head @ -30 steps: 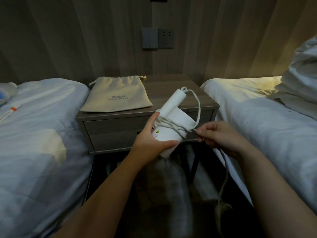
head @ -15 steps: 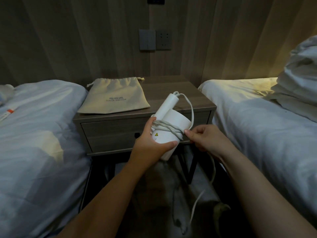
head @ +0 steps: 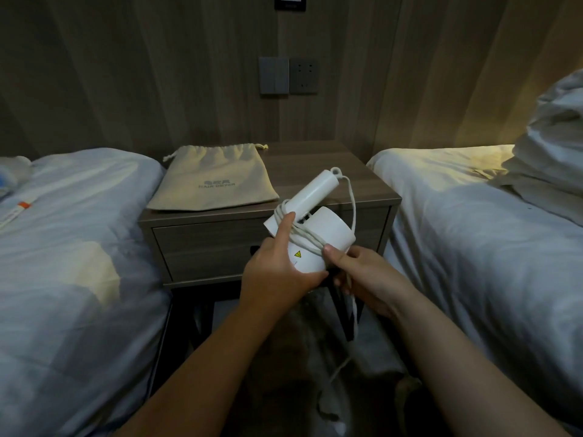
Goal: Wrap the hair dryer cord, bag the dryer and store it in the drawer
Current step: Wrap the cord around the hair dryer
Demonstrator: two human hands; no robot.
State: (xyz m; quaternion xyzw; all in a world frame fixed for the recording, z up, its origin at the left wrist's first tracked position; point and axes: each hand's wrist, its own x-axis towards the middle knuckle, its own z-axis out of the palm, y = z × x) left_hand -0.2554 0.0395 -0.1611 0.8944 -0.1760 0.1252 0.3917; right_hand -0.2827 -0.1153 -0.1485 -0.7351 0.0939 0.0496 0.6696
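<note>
While our left hand (head: 277, 269) grips the dryer (head: 331, 230) in front of the shut drawer (head: 214, 247), our right hand (head: 366, 272) pinches the cord (head: 351, 200) to its barrel — w/ a few loops round it, rest hanging down. Bag (head: 214, 181) lies flat on the nightstand (head: 315, 165), just behind.

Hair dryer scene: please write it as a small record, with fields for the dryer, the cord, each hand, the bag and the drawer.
hair dryer: white, held in front of the nightstand
cord: several turns around the dryer, the rest hangs down
left hand: grips the dryer body
right hand: pinches the cord at the dryer
bag: beige, lying flat on the nightstand
drawer: closed
</note>
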